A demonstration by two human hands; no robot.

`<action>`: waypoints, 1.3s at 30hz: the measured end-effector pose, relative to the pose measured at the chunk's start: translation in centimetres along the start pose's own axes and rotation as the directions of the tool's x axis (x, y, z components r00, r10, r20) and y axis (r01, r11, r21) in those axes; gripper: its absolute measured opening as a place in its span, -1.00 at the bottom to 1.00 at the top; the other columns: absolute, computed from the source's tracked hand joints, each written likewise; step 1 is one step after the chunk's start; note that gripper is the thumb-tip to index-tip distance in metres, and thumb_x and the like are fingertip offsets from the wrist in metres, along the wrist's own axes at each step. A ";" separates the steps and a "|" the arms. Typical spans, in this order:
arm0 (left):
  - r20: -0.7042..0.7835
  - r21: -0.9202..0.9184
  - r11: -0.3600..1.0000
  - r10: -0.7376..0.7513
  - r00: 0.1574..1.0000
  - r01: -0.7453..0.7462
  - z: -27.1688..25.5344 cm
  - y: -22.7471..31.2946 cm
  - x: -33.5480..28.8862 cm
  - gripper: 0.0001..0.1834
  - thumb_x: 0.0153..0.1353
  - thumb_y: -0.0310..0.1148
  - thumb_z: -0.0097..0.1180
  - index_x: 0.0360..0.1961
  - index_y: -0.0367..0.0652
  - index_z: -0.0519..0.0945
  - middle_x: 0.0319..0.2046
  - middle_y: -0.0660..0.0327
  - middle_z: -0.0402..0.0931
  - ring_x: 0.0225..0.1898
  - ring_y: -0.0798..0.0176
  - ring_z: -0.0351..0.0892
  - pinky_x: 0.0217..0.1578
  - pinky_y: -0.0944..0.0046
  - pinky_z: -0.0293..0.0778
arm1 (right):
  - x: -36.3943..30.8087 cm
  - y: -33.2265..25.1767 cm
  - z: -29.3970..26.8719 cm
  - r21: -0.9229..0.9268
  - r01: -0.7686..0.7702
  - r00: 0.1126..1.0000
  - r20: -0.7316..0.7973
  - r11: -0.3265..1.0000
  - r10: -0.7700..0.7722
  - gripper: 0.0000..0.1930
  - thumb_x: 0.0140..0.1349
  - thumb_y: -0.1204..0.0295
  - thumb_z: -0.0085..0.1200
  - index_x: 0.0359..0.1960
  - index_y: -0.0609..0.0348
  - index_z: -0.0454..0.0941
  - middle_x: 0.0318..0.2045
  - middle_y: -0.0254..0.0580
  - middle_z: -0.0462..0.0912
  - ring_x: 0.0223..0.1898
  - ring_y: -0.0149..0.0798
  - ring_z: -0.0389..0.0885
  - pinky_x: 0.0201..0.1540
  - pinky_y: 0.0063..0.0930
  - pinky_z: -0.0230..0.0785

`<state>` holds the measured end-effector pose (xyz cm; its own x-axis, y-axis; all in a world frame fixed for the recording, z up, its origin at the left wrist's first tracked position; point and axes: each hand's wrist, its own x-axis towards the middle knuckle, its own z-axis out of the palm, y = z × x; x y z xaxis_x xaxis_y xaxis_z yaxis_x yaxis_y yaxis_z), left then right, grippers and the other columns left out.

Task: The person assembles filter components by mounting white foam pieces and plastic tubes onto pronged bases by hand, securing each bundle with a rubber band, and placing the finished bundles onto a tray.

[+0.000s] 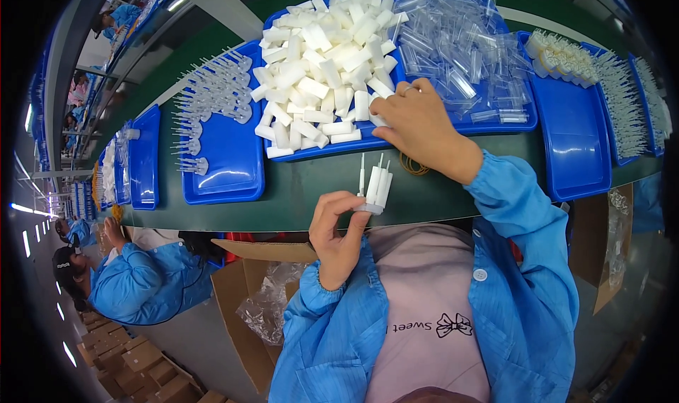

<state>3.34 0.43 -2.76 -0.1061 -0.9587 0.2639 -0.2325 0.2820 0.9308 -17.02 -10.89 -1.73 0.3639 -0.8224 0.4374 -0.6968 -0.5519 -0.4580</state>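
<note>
Between the thumb and fingers of my left hand is a pronged plastic base, held upright above the table's front edge. White blocks sit on some of its thin pins, and one pin at its left stands bare. My right hand reaches to the front of a heap of white foam-like blocks, its fingers closed on a white block. The heap fills a blue tray. My right fingertips partly hide the block they grip.
Right of the heap, a blue tray holds clear plastic tubes. To the left, pronged bases stand in another tray. A right-hand tray has assembled pieces at its back. Rubber bands lie near my right wrist. Another person works at left.
</note>
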 end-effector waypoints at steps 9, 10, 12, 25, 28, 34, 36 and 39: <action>-0.092 -0.222 0.967 -0.146 0.985 0.123 -0.1 -0.1 -0.1 -0.74 0.08 -0.60 0.26 -0.16 -0.32 0.62 -0.21 0.15 0.51 -0.16 0.31 0.48 -0.12 0.39 0.39 | 0.7 0.6 1.0 -0.433 0.089 0.975 0.221 0.897 0.010 -0.81 -0.06 0.37 0.27 -0.42 0.08 0.52 -0.46 -0.25 0.57 -0.25 -0.20 0.47 -0.19 -0.30 0.13; -0.091 -0.224 0.967 -0.145 0.985 0.122 -0.1 -0.2 -0.1 -0.74 0.08 -0.60 0.26 -0.16 -0.32 0.62 -0.21 0.15 0.51 -0.16 0.31 0.48 -0.12 0.39 0.39 | 0.5 0.6 1.0 -0.404 0.069 0.980 0.198 0.912 0.013 -0.82 -0.02 0.39 0.25 -0.40 0.08 0.51 -0.43 -0.26 0.57 -0.24 -0.21 0.47 -0.16 -0.29 0.14; -0.102 -0.259 0.961 -0.124 0.987 0.094 -0.2 -0.5 0.0 -0.77 0.08 -0.61 0.26 -0.18 -0.33 0.62 -0.20 0.14 0.52 -0.16 0.30 0.48 -0.11 0.39 0.39 | -0.1 0.4 0.7 -0.375 0.053 0.984 0.177 0.926 0.016 -0.84 0.01 0.40 0.23 -0.39 0.08 0.51 -0.40 -0.27 0.56 -0.23 -0.21 0.47 -0.13 -0.28 0.15; 0.011 -0.102 0.995 -0.023 1.000 0.024 -0.9 0.1 1.0 -0.79 0.00 -0.67 0.21 -0.30 -0.24 0.65 -0.27 0.13 0.61 -0.20 0.20 0.57 -0.13 0.30 0.46 | -1.1 -1.4 -3.3 0.112 0.172 0.977 0.108 0.979 -0.184 -0.87 0.08 0.50 0.06 -0.30 0.09 0.49 -0.41 -0.18 0.55 -0.37 -0.03 0.53 -0.33 -0.20 0.33; 0.165 -0.062 0.987 0.155 0.974 -0.147 -1.7 0.4 2.1 -0.77 -0.02 -0.67 0.22 -0.29 -0.22 0.65 -0.27 0.15 0.61 -0.19 0.11 0.57 -0.14 0.23 0.45 | -1.5 -1.0 -4.7 0.262 0.143 0.978 0.109 0.955 -0.176 -0.84 0.02 0.59 0.13 -0.31 0.15 0.54 -0.34 -0.13 0.60 -0.34 0.00 0.58 -0.33 -0.32 0.41; 0.226 -0.092 0.963 0.268 0.936 -0.254 -2.9 2.9 2.3 -0.74 -0.02 -0.72 0.18 -0.28 -0.21 0.65 -0.25 0.17 0.59 -0.21 0.10 0.52 -0.18 0.19 0.43 | -0.9 -1.1 -7.4 0.543 -0.118 0.922 0.370 0.831 -0.111 -0.83 0.00 0.66 0.15 -0.32 0.25 0.63 -0.35 -0.14 0.66 -0.35 -0.21 0.65 -0.31 -0.48 0.45; 0.276 -0.101 0.957 0.289 0.917 -0.272 -3.0 2.9 2.5 -0.70 -0.04 -0.74 0.16 -0.26 -0.21 0.65 -0.24 0.18 0.57 -0.20 0.09 0.50 -0.17 0.20 0.42 | -0.7 -1.0 -7.5 0.580 -0.184 0.895 0.433 0.793 -0.109 -0.84 0.02 0.65 0.16 -0.32 0.28 0.64 -0.36 -0.17 0.67 -0.37 -0.30 0.65 -0.32 -0.52 0.45; 0.271 -0.095 0.947 0.321 0.907 -0.307 -3.0 3.1 2.8 -0.69 -0.09 -0.72 0.17 -0.27 -0.20 0.62 -0.31 0.21 0.57 -0.21 0.09 0.50 -0.22 0.18 0.44 | -0.6 -1.1 -7.5 0.626 -0.518 0.802 0.593 0.583 0.076 -0.88 0.07 0.65 0.15 -0.32 0.32 0.63 -0.39 -0.20 0.67 -0.39 -0.40 0.63 -0.33 -0.60 0.44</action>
<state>5.20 -1.46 1.57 -0.4331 -0.7692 0.4699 -0.0962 0.5578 0.8244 -21.11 -8.76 4.32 0.6050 -0.7833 -0.1427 -0.2076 0.0178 -0.9781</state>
